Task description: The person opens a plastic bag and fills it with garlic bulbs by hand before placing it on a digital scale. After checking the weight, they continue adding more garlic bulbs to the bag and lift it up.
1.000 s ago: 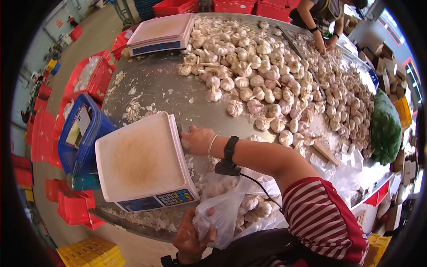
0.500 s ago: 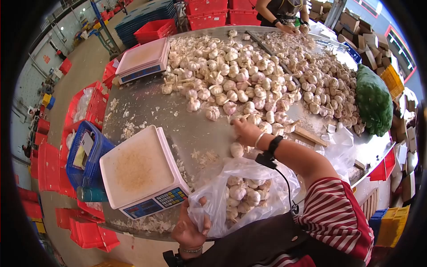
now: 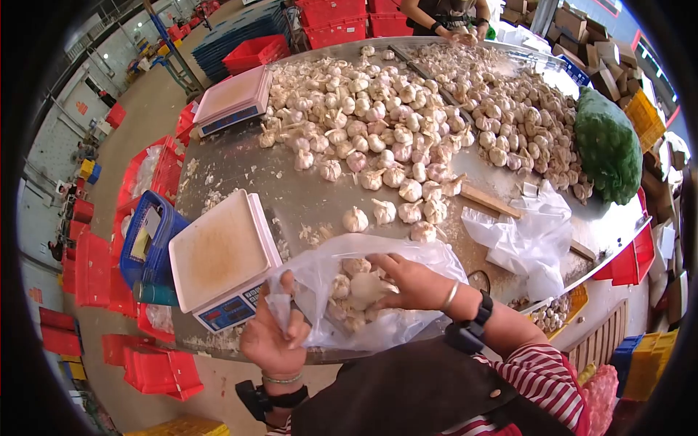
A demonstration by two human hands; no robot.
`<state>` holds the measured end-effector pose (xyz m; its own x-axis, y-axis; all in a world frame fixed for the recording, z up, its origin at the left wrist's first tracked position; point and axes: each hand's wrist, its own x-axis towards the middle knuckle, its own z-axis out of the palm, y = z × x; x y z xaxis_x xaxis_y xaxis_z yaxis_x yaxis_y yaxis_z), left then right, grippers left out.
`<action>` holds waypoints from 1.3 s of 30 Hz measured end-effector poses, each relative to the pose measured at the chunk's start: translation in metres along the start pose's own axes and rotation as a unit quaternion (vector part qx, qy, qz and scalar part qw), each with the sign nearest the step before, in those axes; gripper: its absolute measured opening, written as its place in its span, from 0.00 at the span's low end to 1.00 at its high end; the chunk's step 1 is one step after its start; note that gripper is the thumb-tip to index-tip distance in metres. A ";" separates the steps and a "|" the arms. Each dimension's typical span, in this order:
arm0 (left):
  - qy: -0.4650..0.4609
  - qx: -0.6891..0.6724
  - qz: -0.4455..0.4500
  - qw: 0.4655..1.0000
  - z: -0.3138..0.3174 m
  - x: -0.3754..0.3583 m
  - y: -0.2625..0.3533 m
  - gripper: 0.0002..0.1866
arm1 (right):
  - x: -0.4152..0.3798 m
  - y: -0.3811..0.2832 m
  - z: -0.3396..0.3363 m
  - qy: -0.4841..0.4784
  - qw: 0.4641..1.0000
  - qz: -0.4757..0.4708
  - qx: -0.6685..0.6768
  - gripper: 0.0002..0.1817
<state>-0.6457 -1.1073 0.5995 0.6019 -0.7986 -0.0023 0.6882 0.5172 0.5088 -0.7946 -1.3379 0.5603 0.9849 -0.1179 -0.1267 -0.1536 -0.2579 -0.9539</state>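
Observation:
My left hand [image 3: 276,336] pinches the left edge of a clear plastic bag [image 3: 429,251], near the table's front edge. Several garlic bulbs [image 3: 339,287] show inside the bag. My right hand [image 3: 418,285] is at the bag's mouth with fingers and thumb apart. A motion-smeared garlic bulb [image 3: 367,289] is right at its fingertips, over the other bulbs; it looks loose from the fingers. Just beyond the bag, a few loose bulbs [image 3: 355,219] lie in front of the big garlic pile [image 3: 363,123].
A white scale [image 3: 214,251] stands left of the bag, a second scale [image 3: 233,98] farther back. A blue basket [image 3: 149,240] is at the left edge. A wooden strip [image 3: 491,200], a crumpled plastic bag [image 3: 534,240] and a green net sack [image 3: 607,142] are rightward. Across the table, a co-worker's hands [image 3: 465,35] handle garlic.
My right hand has come back from the pile to the bag's mouth. Several bulbs now lie apart at the pile's near edge. My left hand still grips the bag. The camera view has shifted.

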 end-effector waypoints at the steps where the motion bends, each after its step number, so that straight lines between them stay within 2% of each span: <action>1: 0.021 -0.036 0.000 0.999 0.014 -0.005 0.008 0.44 | 0.001 0.008 0.002 0.037 0.983 -0.030 -0.176 0.37; 2: 0.025 -0.033 -0.004 0.999 0.027 -0.014 0.017 0.44 | 0.001 0.017 0.003 0.073 0.933 -0.059 -0.347 0.36; 4: -0.022 -0.055 0.028 0.998 0.048 -0.027 0.036 0.45 | -0.008 0.028 -0.009 0.103 0.936 -0.080 -0.327 0.36; 6: -0.045 -0.020 0.060 0.997 0.056 -0.048 0.051 0.46 | -0.022 0.036 -0.024 -0.002 0.953 0.064 -0.296 0.35; 7: -0.072 0.014 0.094 0.993 0.058 -0.054 0.052 0.47 | -0.029 0.055 -0.025 0.032 0.955 0.010 -0.295 0.35; 8: -0.068 0.017 0.097 0.993 0.059 -0.054 0.050 0.47 | -0.034 0.059 -0.028 0.029 0.956 0.008 -0.293 0.35; 10: -0.090 0.136 0.105 0.981 0.057 -0.050 0.043 0.49 | -0.038 0.066 -0.035 -0.020 0.945 0.064 -0.319 0.36; 11: -0.015 0.110 0.111 0.988 0.065 -0.042 0.027 0.49 | -0.037 0.071 -0.040 -0.010 0.960 -0.017 -0.280 0.33; 12: -0.014 0.113 0.115 0.987 0.065 -0.039 0.016 0.49 | -0.035 0.069 -0.049 -0.012 0.960 -0.022 -0.280 0.33; 14: 0.026 0.183 0.076 0.980 0.057 -0.029 0.000 0.54 | -0.026 0.057 -0.075 -0.124 0.983 -0.043 -0.125 0.25; 15: 0.015 0.189 0.063 0.980 0.052 -0.028 -0.003 0.52 | -0.019 0.042 -0.090 -0.122 0.992 0.006 -0.017 0.17; 17: 0.039 0.186 0.071 0.979 0.051 -0.029 -0.007 0.51 | 0.005 0.044 -0.121 -0.013 0.988 0.085 0.130 0.13; 18: 0.062 0.179 0.080 0.979 0.050 -0.030 -0.010 0.49 | 0.024 0.059 -0.134 0.074 0.993 0.054 0.081 0.12; 19: 0.068 0.169 0.085 0.980 0.047 -0.031 -0.010 0.47 | 0.048 0.084 -0.147 0.170 0.984 0.056 -0.025 0.12; 20: 0.066 0.170 0.088 0.979 0.047 -0.031 -0.012 0.47 | 0.070 0.115 -0.158 0.268 0.936 0.014 -0.229 0.13; 22: 0.132 0.090 0.119 0.980 0.047 -0.034 -0.014 0.48 | 0.095 0.144 -0.161 0.331 0.871 0.059 -0.357 0.15; 23: 0.129 0.107 0.113 0.979 0.045 -0.035 -0.014 0.46 | 0.104 0.154 -0.162 0.326 0.875 0.056 -0.352 0.15; 25: 0.136 0.094 0.117 0.979 0.038 -0.036 -0.015 0.46 | 0.124 0.176 -0.160 0.305 0.817 0.066 -0.486 0.15; 26: 0.142 0.076 0.116 0.980 0.035 -0.040 -0.016 0.45 | 0.128 0.164 -0.160 0.278 0.825 0.128 -0.475 0.15; 30: 0.155 0.041 0.090 0.983 0.027 -0.039 -0.023 0.43 | 0.135 0.182 -0.174 0.264 0.846 0.121 -0.448 0.14; 31: 0.108 0.100 0.075 0.986 0.021 -0.037 -0.022 0.42 | 0.133 0.188 -0.181 0.294 0.913 0.096 -0.265 0.15; 32: 0.112 0.097 0.079 0.986 0.017 -0.033 -0.021 0.42 | 0.135 0.189 -0.185 0.313 0.945 0.068 -0.072 0.15; 33: 0.083 0.109 0.070 0.988 0.015 -0.029 -0.022 0.42 | 0.128 0.161 -0.181 0.323 0.919 0.121 0.189 0.16; 34: 0.057 0.119 0.058 0.990 0.013 -0.027 -0.022 0.43 | 0.121 0.148 -0.181 0.296 0.865 0.135 0.381 0.17; 36: 0.073 0.110 0.052 0.990 0.011 -0.023 -0.022 0.43 | 0.115 0.109 -0.163 0.205 0.831 0.080 0.512 0.18; 38: 0.101 0.092 0.039 0.990 0.008 -0.018 -0.020 0.43 | 0.127 0.091 -0.148 0.044 0.914 0.056 0.400 0.20; 39: 0.097 0.092 0.035 0.990 0.010 -0.015 -0.019 0.43 | 0.139 0.087 -0.133 0.018 0.964 0.056 0.260 0.22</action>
<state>-0.6714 -1.1078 0.5982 0.7240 -0.6796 -0.1178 0.5677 0.4901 0.6614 -0.6814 -1.5042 0.4955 0.9598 -0.1527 -0.2353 -0.1879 0.2726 -0.9436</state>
